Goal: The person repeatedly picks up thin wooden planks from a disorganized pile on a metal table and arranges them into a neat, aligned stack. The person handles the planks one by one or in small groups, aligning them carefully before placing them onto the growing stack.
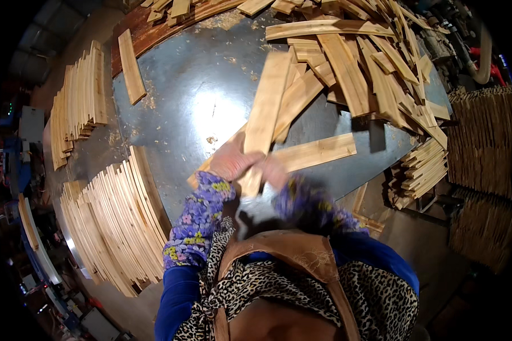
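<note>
A pale wooden board (267, 96) slants up and away from me over the metal table, its near end close to my body. My left hand (233, 162) is closed on the lower part of this board, with the thumb lying across its face. Beside the board's right edge is my right hand (273, 172), smeared by motion, so its finger position and any grip are unclear. Beneath the held board another long board (301, 98) lies diagonally. A shorter board (318, 152) rests on the table to the right of my hands.
A jumbled heap of boards (347, 68) covers the table's (176, 125) far right. One loose board (132, 67) lies at its far left edge. Stacked boards stand at the near left (116, 221), far left (79, 96) and right (424, 173). Wood shavings are scattered about.
</note>
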